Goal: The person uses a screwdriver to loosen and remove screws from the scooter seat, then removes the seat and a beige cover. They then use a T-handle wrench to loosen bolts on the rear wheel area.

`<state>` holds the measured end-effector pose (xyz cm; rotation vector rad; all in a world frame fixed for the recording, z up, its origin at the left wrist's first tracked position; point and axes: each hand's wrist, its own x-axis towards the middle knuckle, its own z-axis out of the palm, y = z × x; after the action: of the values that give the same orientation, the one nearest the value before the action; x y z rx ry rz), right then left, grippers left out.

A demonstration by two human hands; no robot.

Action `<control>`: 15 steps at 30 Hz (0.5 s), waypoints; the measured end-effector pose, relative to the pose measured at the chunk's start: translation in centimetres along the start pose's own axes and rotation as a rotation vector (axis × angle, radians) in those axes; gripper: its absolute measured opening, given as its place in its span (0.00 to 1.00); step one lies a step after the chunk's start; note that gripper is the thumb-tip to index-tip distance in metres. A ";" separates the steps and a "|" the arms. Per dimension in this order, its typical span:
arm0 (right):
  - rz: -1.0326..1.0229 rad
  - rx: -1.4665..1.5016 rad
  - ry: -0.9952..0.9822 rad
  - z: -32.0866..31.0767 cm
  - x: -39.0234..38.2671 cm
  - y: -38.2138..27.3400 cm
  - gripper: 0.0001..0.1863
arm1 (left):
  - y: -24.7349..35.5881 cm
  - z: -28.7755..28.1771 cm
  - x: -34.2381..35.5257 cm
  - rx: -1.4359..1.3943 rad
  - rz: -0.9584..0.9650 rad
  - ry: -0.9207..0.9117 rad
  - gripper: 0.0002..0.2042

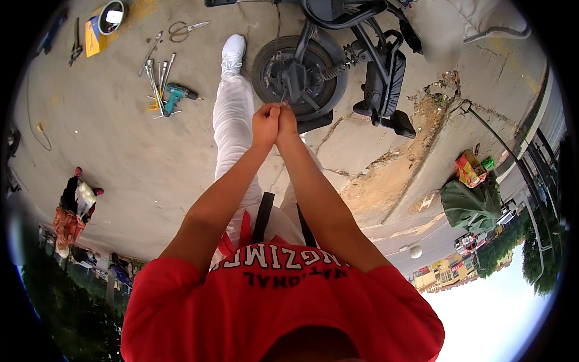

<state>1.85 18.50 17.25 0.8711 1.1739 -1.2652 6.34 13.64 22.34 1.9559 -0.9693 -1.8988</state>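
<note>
Hands (266,127) meet near the black-tyred wheel (271,75); what their grip holds, I cannot tell.

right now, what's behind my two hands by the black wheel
Past the left hand and right hand, much of the black wheel shows; whatever lies directly behind or between them is covered.

Daylight falls soft and even over the concrete ground (175,154) out here, with only gentle grey shading in the folds of the white trousers (232,117). The sky (503,326) at lower right glares to blank white, while the trees (75,308) at lower left sink into murk and the black tyre (263,75) keeps little detail. A hazy smear blurs the upper right; railings (531,181) bow near the rim, and the corners go black.
</note>
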 end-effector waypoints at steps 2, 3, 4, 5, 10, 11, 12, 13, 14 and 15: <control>-0.090 -0.027 0.068 -0.3 1.3 1.7 0.18 | 0.2 -0.6 0.0 -0.002 0.057 -0.042 0.11; -0.130 -0.045 0.102 -0.3 1.6 2.3 0.20 | 0.3 -0.6 0.0 0.022 0.027 -0.049 0.11; -0.118 -0.144 0.127 -1.0 1.7 2.2 0.22 | 0.4 -0.5 0.1 0.044 -0.003 -0.056 0.10; -0.058 -0.081 0.141 -0.2 1.7 1.8 0.21 | 0.7 -0.6 0.6 0.066 -0.022 -0.058 0.10; 0.129 0.059 -0.048 -3.4 3.0 0.3 0.15 | 1.9 0.9 0.8 0.187 0.022 -0.068 0.10; 0.126 -0.036 -0.050 -3.2 2.9 0.2 0.15 | 2.5 0.7 0.9 0.190 0.038 -0.073 0.11; 0.120 -0.133 -0.051 -3.1 2.8 0.0 0.14 | 3.0 0.6 0.9 0.192 0.053 -0.078 0.11; 0.072 -0.329 -0.005 -2.9 2.9 -0.1 0.15 | 3.4 0.5 1.1 0.198 0.036 -0.086 0.11; 0.027 -0.524 0.035 -1.8 2.5 -0.4 0.15 | 3.9 0.2 1.2 0.209 0.020 -0.090 0.11; -0.020 -0.717 0.077 -0.8 2.2 -0.5 0.15 | 4.0 -0.2 1.3 0.220 0.004 -0.096 0.11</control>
<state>1.11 18.67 15.03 0.3725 1.5554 -0.7314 5.29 9.82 23.75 1.9912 -1.2562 -1.9736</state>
